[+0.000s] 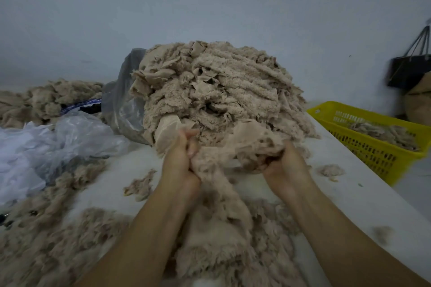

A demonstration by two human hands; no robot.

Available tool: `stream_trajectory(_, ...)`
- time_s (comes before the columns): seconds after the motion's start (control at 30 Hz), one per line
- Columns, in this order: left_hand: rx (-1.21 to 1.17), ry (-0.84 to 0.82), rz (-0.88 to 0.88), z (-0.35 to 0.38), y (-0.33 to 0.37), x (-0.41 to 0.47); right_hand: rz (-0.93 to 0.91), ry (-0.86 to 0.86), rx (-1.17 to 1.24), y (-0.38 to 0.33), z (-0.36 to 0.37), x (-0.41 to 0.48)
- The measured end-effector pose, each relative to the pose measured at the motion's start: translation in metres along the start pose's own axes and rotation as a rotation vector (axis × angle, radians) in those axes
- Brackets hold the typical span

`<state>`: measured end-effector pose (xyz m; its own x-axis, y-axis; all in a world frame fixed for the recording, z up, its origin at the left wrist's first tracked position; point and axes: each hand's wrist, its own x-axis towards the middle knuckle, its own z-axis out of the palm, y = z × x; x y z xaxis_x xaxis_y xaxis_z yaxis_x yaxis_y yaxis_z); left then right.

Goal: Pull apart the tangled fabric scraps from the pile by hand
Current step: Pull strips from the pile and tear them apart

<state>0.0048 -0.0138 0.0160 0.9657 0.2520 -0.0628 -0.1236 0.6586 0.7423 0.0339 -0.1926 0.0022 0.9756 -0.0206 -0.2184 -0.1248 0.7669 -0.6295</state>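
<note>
One tall pile of beige fleecy fabric scraps [217, 91] stands in the middle of the white bench [349, 205]. Two bare hands work at the near foot of that pile. The left grip [182, 158] is curled tight round one end of a long beige fleece scrap [251, 144]. The right grip [286, 165] has its fingers curled under the other end, so the scrap spans between both, touching the pile's front. Its lower part hangs down onto a loose spread of beige fleece [221, 240] in front of the pile.

Left of the pile leans one grey translucent plastic bag [123, 105], touching it. Further left lie one crumpled clear plastic sheet [46, 142] and one lower heap of the same beige scraps [46, 98].

Right of the pile sits one yellow slotted plastic basket [373, 154] with some scraps in it. Beyond it one black bag [408, 70] hangs on the wall. Two small beige tufts lie apart on the bench: one [331, 170] right of the hands, one [140, 186] left of them.
</note>
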Motion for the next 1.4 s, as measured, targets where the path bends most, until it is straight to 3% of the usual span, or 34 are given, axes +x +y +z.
stream_trajectory(0.07,-0.065,0.076,0.02,-0.012,0.009,0.008,-0.015,-0.009,0.058,-0.014,-0.007,0.001)
stream_trajectory(0.17,0.029,0.161,0.003,-0.017,0.007,0.011,0.029,-0.028,-0.041,-0.01,-0.005,-0.004)
stream_trajectory(0.27,0.116,0.114,0.013,-0.01,0.0,0.007,0.066,-0.011,-0.093,0.0,0.003,-0.01)
stream_trajectory(0.33,0.016,0.022,-0.015,-0.007,0.002,0.004,0.003,0.038,-0.139,-0.003,0.001,-0.009)
stream_trajectory(0.4,-0.103,-0.08,-0.042,-0.008,0.005,0.0,-0.153,0.162,-0.408,-0.006,-0.007,-0.005)
stream_trajectory(0.47,-0.186,-0.171,-0.067,-0.006,0.007,-0.003,-0.427,0.218,-0.784,-0.005,-0.011,-0.008)
stream_trajectory(0.57,-0.223,-0.249,-0.068,-0.002,0.008,-0.006,-0.692,-0.157,-0.956,0.006,0.002,-0.024)
stream_trajectory(0.7,-0.2,-0.263,-0.027,-0.003,0.005,-0.007,-0.595,-0.626,-1.565,0.039,0.01,-0.033)
stream_trajectory(0.73,-0.227,-0.263,-0.03,-0.004,0.006,-0.005,-0.56,-0.701,-1.604,0.044,0.007,-0.031)
stream_trajectory(0.8,-0.325,-0.231,-0.024,-0.008,0.012,0.001,-0.476,-0.66,-1.506,0.039,0.003,-0.029)
stream_trajectory(0.9,-0.376,-0.128,-0.003,-0.016,0.017,0.01,-0.386,-0.29,-1.186,0.017,0.001,-0.026)
stream_trajectory(1.03,-0.315,-0.03,-0.006,-0.015,0.01,0.015,-0.266,-0.052,-0.876,0.014,0.005,-0.019)
stream_trajectory(1.17,-0.342,0.073,-0.006,-0.04,0.03,0.026,-0.221,0.202,-0.318,-0.023,-0.004,-0.003)
stream_trajectory(1.23,-0.124,0.093,0.002,-0.038,0.027,0.025,-0.132,0.151,-0.195,-0.028,-0.011,-0.002)
stream_trajectory(1.33,0.571,0.008,0.082,-0.015,-0.002,0.013,0.002,-0.006,-0.1,-0.016,-0.008,-0.005)
stream_trajectory(1.4,0.947,-0.132,0.247,-0.006,-0.019,0.002,0.026,-0.11,-0.073,-0.014,-0.003,-0.007)
